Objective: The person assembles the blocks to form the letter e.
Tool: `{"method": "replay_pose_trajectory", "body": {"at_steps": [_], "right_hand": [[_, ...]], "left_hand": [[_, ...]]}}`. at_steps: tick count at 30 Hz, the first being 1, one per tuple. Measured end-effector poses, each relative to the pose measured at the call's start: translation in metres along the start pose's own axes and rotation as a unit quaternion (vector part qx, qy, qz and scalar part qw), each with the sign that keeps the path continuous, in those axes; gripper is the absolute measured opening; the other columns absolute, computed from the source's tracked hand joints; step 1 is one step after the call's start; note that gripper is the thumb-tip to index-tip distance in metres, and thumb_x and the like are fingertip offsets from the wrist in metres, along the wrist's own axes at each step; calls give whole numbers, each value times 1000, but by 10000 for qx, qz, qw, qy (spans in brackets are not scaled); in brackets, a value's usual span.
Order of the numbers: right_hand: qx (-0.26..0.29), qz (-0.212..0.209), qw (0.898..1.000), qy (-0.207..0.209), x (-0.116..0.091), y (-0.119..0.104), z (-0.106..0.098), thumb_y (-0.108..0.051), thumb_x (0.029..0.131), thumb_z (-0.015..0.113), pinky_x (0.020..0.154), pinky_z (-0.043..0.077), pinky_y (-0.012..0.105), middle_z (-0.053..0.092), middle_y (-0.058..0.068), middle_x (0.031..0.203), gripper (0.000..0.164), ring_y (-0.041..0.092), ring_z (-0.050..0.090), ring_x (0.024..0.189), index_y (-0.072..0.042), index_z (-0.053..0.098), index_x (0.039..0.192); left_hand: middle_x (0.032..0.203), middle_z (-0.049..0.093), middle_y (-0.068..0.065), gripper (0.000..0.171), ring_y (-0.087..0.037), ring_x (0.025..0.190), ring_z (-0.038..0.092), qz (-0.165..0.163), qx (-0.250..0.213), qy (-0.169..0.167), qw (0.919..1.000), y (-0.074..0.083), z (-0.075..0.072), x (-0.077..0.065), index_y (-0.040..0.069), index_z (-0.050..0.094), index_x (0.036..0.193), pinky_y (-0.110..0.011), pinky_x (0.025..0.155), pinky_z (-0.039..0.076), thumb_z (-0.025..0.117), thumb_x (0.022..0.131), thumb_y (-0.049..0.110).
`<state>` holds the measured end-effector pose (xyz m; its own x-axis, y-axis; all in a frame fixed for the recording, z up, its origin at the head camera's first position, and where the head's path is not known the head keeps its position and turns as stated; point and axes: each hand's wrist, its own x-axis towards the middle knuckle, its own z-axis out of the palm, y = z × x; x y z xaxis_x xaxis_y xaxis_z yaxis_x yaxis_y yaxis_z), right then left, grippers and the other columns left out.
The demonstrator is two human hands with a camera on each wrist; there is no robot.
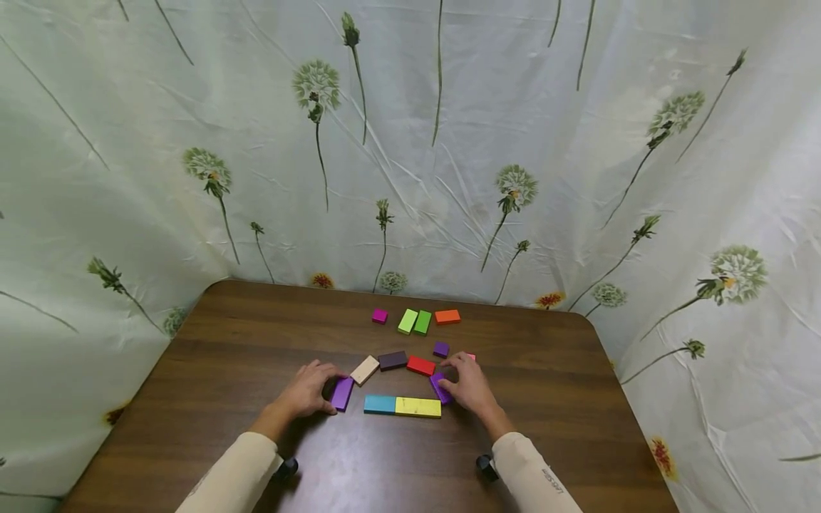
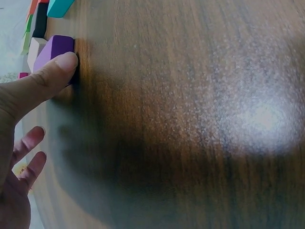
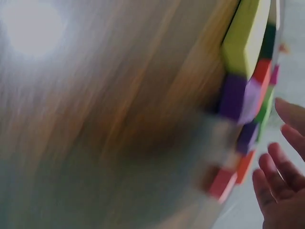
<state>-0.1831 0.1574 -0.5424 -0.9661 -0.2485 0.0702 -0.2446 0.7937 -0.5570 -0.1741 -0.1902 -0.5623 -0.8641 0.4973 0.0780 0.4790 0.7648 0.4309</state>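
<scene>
My left hand pinches a purple block between thumb and index finger at the left end of a curved row. In the left wrist view, the thumb presses that block's near end. Beside it along the curve lie a beige block, a dark block and a red block. A second purple block ends the row on the right. Close to that one is my right hand, its fingers spread and holding nothing; the right wrist view shows a gap between hand and block.
Within the curve, a blue block and a yellow block lie end to end. Farther back are a magenta block, two green blocks, an orange block and a small dark purple block. A pink block is partly hidden.
</scene>
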Motion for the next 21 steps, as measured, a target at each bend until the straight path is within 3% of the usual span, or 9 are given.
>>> {"method": "replay_pose_trajectory", "body": {"at_steps": [4,7,14,21], "right_hand": [[-70,252,9970,726,2,21,-3,-12,78,79,91,43,49,58,12,107,29,33,54,104,-3,69,104],[-131,433,9937,1024,2,31,-4,-11,77,79,92,41,52,56,15,111,33,36,51,106,-2,68,107],[-124,927,9906,997,2,42,-3,-13,80,77,95,40,52,52,20,117,39,38,47,111,-1,66,116],[-44,1051,9905,883,5,51,-1,-11,83,73,93,42,50,53,20,109,36,37,52,104,2,65,116]], "left_hand": [[109,66,-6,63,-26,97,52,-29,5,-13,10000,0,0,0,11,67,113,-44,82,39,91,56,20],[109,66,-6,63,-27,97,53,-45,17,-8,10000,0,0,0,11,67,113,-44,82,39,91,56,20],[110,65,-7,62,-27,98,53,-87,-24,-30,10000,1,0,-2,10,67,113,-45,83,39,91,56,19],[110,65,-6,62,-27,98,53,-90,13,-22,10000,0,1,-1,12,66,113,-46,83,40,91,57,20]]}}
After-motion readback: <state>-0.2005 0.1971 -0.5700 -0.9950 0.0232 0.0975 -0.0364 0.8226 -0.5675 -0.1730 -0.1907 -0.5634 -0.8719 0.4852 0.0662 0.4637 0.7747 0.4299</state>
